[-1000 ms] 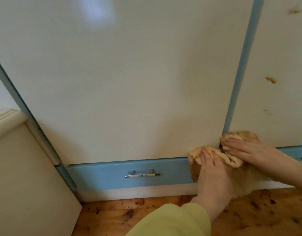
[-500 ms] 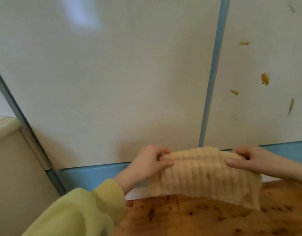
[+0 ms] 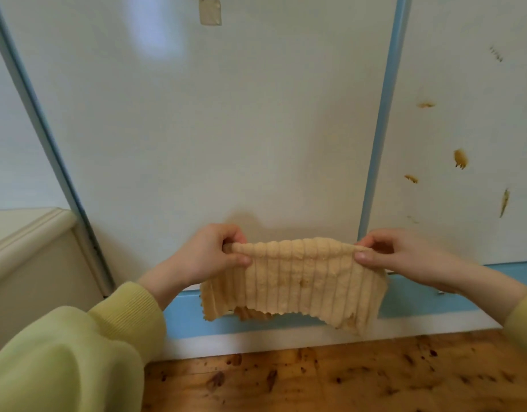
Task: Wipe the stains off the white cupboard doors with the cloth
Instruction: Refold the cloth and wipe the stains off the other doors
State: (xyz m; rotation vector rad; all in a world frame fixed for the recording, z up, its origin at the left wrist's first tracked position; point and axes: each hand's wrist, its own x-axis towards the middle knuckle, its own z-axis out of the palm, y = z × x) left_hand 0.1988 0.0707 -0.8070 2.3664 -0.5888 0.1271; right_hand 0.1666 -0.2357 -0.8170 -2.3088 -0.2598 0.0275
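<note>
Hands: both pinch the top edge of the cloth (image 3: 294, 281), one at each upper corner, thumbs toward the camera.
Left hand (image 3: 208, 257): closed on the cloth's left corner, fingers curled over the edge, thumb pressed on the near face.
Right hand (image 3: 404, 257): closed on the right corner, thumb flat on the near face, fingers behind.
Cloth: tan, ribbed; stretched flat between the hands, held in the air, clear of the floor (image 3: 330, 379).
Cloth axis: long axis runs left to right, roughly level; ribs run top to bottom; lower edge hangs free and wavy, sagging lower at the right.
Cloth position: in front of the lower part of the left door (image 3: 226, 129), spanning across to the blue strip (image 3: 381, 129) between the doors; whether it touches the door cannot be told.
Right door (image 3: 470, 129): white, carries several brown-orange stains (image 3: 460, 159), all above and right of the cloth.
Left door: white; a small square patch (image 3: 210, 11) near the top.
Base: blue band (image 3: 419, 301) under the doors, partly covered by the cloth.
Sleeves: yellow-green, left sleeve (image 3: 78, 352) large in the near corner.
Left side: cream cabinet (image 3: 33, 263) beside the doors.
</note>
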